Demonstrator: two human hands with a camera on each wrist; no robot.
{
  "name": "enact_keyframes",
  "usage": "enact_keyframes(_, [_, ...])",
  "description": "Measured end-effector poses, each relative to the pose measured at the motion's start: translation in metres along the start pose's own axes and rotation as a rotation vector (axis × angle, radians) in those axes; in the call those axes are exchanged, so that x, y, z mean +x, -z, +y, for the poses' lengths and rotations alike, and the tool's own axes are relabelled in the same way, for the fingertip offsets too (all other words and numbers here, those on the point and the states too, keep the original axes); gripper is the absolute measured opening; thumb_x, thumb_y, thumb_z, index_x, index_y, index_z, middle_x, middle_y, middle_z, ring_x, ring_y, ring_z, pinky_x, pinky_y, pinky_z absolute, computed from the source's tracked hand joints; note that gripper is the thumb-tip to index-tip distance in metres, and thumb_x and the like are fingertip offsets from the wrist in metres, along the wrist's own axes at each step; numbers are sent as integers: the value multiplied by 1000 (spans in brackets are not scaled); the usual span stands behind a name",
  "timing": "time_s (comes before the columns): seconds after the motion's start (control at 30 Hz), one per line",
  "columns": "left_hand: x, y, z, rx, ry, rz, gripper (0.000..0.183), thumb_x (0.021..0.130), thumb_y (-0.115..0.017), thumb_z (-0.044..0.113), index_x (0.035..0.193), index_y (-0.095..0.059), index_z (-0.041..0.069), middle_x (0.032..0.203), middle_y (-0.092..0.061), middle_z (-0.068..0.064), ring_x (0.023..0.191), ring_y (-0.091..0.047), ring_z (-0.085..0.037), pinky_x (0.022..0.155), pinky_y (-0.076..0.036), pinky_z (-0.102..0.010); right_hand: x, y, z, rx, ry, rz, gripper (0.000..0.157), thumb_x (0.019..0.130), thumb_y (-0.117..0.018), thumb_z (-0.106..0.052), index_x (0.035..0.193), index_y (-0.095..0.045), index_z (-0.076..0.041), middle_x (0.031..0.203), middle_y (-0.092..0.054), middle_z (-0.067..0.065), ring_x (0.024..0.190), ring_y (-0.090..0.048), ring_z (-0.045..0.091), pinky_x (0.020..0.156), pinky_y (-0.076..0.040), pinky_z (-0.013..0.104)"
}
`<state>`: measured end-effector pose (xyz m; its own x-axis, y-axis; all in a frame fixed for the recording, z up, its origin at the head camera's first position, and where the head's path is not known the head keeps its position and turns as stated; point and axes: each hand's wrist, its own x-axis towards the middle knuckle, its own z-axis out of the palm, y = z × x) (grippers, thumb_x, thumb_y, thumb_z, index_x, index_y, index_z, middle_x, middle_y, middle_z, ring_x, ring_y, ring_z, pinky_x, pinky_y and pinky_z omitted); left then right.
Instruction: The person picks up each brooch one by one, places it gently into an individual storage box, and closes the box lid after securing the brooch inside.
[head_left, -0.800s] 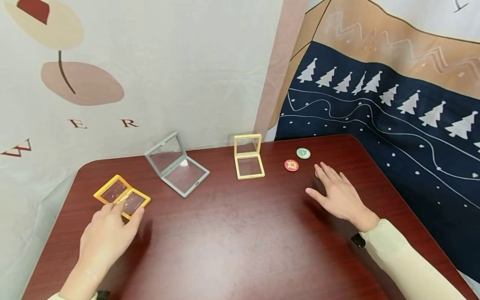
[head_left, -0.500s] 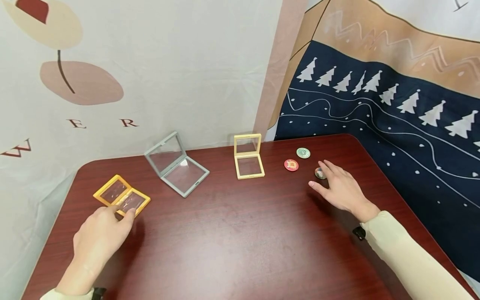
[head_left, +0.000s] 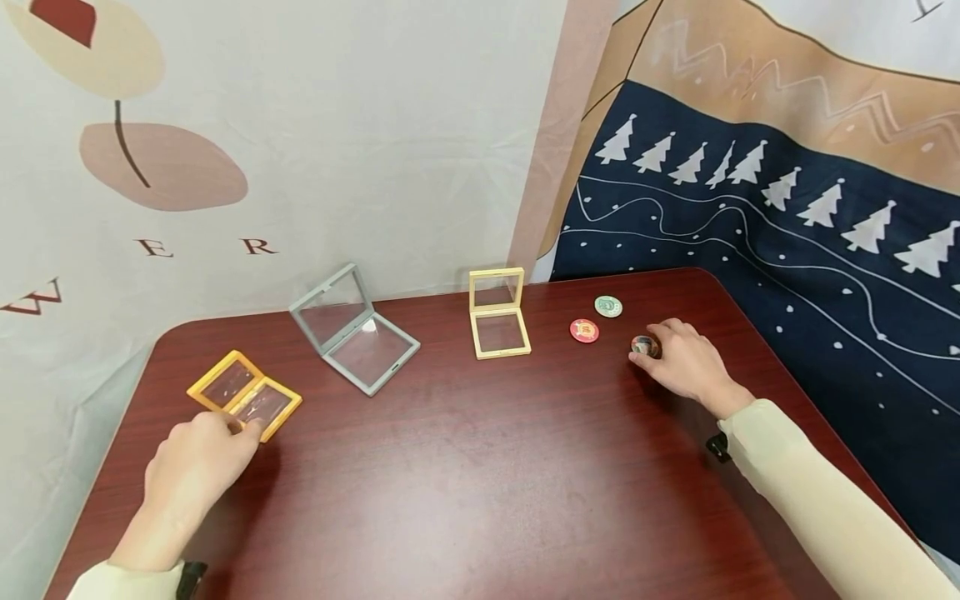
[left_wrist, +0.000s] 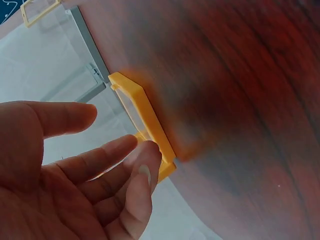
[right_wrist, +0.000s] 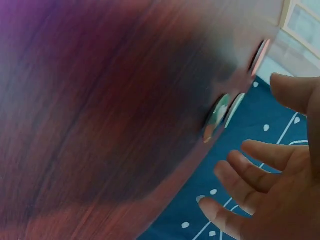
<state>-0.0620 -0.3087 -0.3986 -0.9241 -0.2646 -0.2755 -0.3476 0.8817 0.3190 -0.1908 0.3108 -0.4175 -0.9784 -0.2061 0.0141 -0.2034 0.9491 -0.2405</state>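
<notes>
In the head view my left hand (head_left: 201,457) hovers at the near corner of an orange hinged clear-film frame (head_left: 264,407), which lies unfolded on the table. The left wrist view shows its thumb apart from the loosely bent fingers (left_wrist: 107,157), which overlap the orange frame (left_wrist: 145,115). My right hand (head_left: 686,362) is over a dark patterned round disc (head_left: 645,346), thumb and forefinger to either side. In the right wrist view, a gap shows between the spread fingers (right_wrist: 240,182) and that disc (right_wrist: 216,117). A red disc (head_left: 584,331) and a green disc (head_left: 608,307) lie to its left.
A grey hinged frame (head_left: 369,354) stands half-unfolded at the back, right of the orange one. Farther right is a smaller pale yellow frame (head_left: 500,332), its lid upright. A printed cloth (head_left: 360,167) hangs behind the dark red wooden table (head_left: 465,483).
My left hand has drawn back slightly toward the near corner of the orange frame. The right hand has shifted right and away, uncovering the dark disc, and its thumb has come to the disc's edge.
</notes>
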Motion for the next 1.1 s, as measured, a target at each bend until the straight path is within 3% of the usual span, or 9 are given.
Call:
enact_keyframes(0.1, [3,0,-1,-5,-2,-12,47,101,-55,39,108,-74,-4,89,-68,-29,71,-62,-38,54,-47,-49,3,-2,4,-4,-6,-15,63,97,-70,-35,137,-57,12,133,-56,31,120,-54,48,99,-45,66])
enact_keyframes(0.33, [6,1,-2,-4,6,-15,45,101,-54,39,86,-70,0,80,-64,-25,68,-61,-38,53,-46,-49,12,-4,11,-21,-28,-82,62,97,-70,-33,135,-57,15,129,-58,33,114,-56,46,94,-48,66])
enact_keyframes(0.6, [11,2,-3,6,2,-52,46,102,-54,41,89,-70,-1,83,-65,-25,70,-63,-38,54,-46,-48,19,-5,16,-2,-53,-132,57,97,-70,-32,131,-62,13,122,-61,30,103,-59,40,88,-50,63])
enact_keyframes(0.77, [16,0,-6,7,14,-50,50,101,-56,42,98,-66,-7,85,-64,-27,72,-63,-40,54,-47,-49,22,-6,18,2,-58,-149,57,98,-70,-32,131,-62,14,120,-62,30,99,-58,37,85,-50,61])
enact_keyframes(1.1, [23,-1,-10,27,36,-97,50,102,-55,44,98,-64,-6,85,-63,-26,74,-62,-41,56,-46,-50,28,-4,16,54,24,-182,34,99,-69,-19,111,-68,12,85,-57,14,84,-50,30,75,-43,46])
